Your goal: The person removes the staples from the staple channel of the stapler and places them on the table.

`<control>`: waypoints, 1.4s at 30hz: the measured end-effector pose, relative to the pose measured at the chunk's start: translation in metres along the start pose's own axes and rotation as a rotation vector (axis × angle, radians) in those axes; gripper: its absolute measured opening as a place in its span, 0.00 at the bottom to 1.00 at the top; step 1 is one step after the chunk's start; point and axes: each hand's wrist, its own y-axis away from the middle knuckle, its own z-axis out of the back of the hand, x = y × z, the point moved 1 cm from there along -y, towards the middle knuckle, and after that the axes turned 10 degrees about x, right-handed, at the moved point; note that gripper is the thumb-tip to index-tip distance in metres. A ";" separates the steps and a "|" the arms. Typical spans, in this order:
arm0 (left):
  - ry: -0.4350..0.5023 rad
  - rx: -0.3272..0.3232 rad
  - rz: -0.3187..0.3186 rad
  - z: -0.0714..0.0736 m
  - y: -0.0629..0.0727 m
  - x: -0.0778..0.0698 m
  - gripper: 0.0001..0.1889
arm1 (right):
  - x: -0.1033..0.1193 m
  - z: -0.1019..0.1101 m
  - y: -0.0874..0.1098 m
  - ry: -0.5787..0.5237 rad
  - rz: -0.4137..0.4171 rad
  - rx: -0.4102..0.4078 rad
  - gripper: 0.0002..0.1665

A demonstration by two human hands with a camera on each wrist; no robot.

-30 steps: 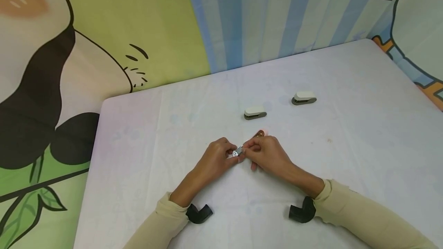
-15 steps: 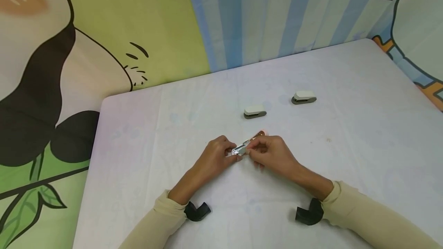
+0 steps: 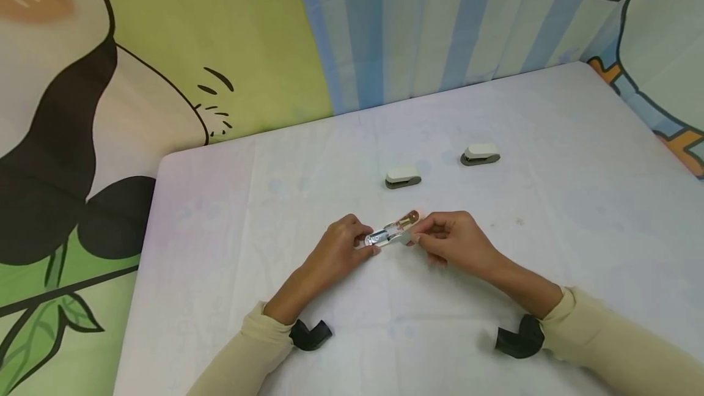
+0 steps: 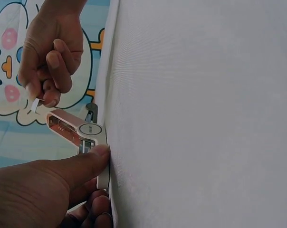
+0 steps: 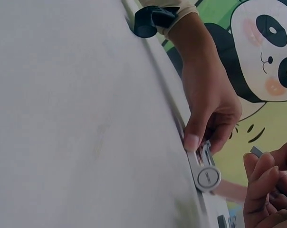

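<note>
My left hand pinches the near end of a pink and white stapler on the table, thumb and fingers on either side. The stapler lies swung open, its metal staple channel and the coppery inside of its lid showing. In the left wrist view the pink lid stands tilted up from the round hinge. Just to the right of the stapler, my right hand pinches a short grey strip of staples between thumb and forefinger. The strip hangs apart from the lid in the left wrist view.
Two grey and white staplers stand farther back, one behind the pink one, the other off to its right. A white cloth covers the table. Printed fabric rises behind it. Black wrist mounts sit at both cuffs.
The right hand has drawn away to the right from the staple channel with the staple strip, uncovering the stapler's middle and lid. The left hand has stayed nearly still, gripping the stapler.
</note>
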 end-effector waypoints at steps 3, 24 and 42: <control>-0.009 0.016 0.008 0.002 0.001 0.000 0.15 | -0.002 0.006 0.004 0.004 -0.030 0.001 0.05; 0.000 0.029 0.022 0.004 0.002 0.005 0.15 | -0.021 0.031 -0.004 0.168 -0.238 -0.046 0.08; 0.012 0.035 0.015 0.004 0.001 0.004 0.15 | -0.023 0.029 -0.002 0.212 -0.221 -0.095 0.06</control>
